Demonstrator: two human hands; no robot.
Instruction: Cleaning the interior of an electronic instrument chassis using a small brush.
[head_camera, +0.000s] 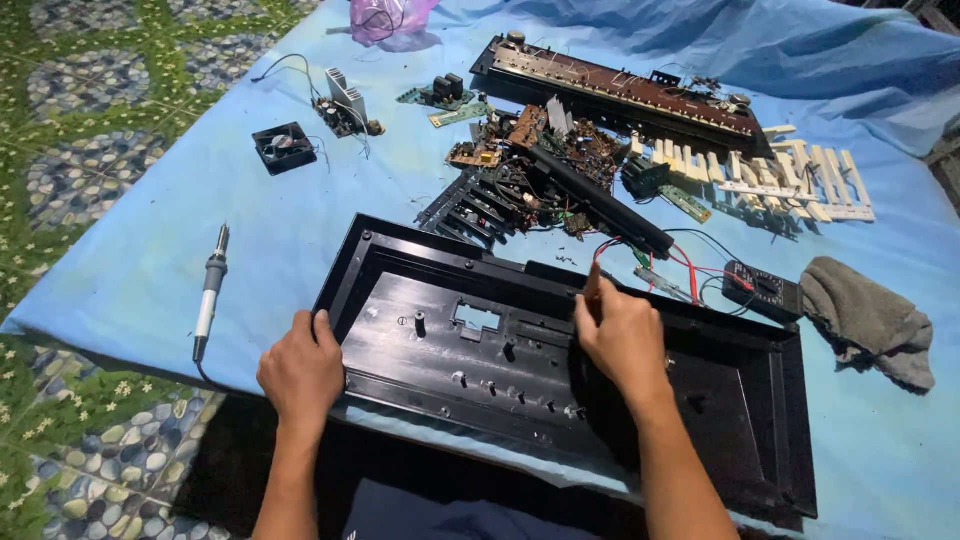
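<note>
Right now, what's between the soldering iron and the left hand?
Only bare blue cloth lies between the soldering iron and the left hand, which rests on the black plastic casing's near-left edge. The head view shows it.

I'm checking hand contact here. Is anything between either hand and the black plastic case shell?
Nothing visible. The left hand rests directly on the near left edge of the black case shell; the right hand presses at its far rim, fingertips pinched there.

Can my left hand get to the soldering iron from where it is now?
Probably yes. The left hand rests on the black casing's near-left edge, and the soldering iron lies just to its left on the blue cloth with nothing between.
</note>
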